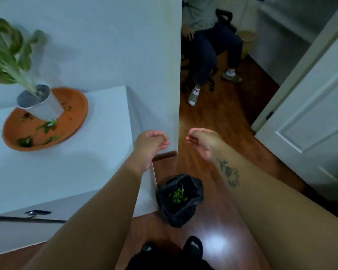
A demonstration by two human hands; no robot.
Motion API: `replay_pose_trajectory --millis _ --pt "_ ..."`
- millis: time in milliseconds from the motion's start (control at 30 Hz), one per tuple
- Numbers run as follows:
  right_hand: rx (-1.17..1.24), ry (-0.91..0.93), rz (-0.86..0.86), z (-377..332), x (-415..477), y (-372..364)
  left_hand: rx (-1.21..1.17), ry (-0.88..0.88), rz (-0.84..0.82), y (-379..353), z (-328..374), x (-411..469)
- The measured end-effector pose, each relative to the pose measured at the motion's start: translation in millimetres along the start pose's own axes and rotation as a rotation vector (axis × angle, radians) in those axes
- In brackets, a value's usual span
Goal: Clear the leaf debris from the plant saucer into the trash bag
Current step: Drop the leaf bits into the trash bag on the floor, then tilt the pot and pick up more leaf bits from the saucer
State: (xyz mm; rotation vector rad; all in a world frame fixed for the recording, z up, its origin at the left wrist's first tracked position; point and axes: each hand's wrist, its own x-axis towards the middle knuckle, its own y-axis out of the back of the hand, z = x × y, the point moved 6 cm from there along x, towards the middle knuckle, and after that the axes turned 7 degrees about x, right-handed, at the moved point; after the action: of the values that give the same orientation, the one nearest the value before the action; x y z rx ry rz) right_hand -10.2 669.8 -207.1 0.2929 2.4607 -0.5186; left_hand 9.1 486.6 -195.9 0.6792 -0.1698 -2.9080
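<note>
An orange plant saucer [74, 114] sits on the white cabinet top at the left, with a grey pot and green plant [40, 106] standing in it. Several green leaf scraps [48, 126] lie on the saucer around the pot. A black trash bag [180, 207] stands open on the wood floor beside the cabinet, with green leaf bits [178, 196] inside. My left hand [151, 145] and my right hand [202, 143] hover in the air above the bag, right of the saucer. Both have loosely curled fingers, and I see nothing in them.
The white cabinet [66, 172] has a sharp corner just left of the bag. A wall edge [179, 94] rises behind my hands. Beyond it a person sits on an office chair [213, 51]. A white door [310, 123] stands open at the right. My feet are at the bottom.
</note>
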Motion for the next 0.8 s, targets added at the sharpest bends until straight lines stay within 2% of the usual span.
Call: replay_pose_trajectory --millis 100,233,500,800 --pt "-0.025 0.026 -0.066 -11 -7 -31 -0.002 -0.054 0.033 25 26 -10" --pt "-0.068 0.054 -0.221 -12 -20 -111 -0.021 -0.124 0.165 103 51 -20" --pt "-0.165 0.05 -0.425 16 -41 -231 0.014 -0.166 0.296 245 44 -19" --pt "-0.22 0.109 -0.411 66 -35 -348 0.107 -0.177 0.348 386 32 23"
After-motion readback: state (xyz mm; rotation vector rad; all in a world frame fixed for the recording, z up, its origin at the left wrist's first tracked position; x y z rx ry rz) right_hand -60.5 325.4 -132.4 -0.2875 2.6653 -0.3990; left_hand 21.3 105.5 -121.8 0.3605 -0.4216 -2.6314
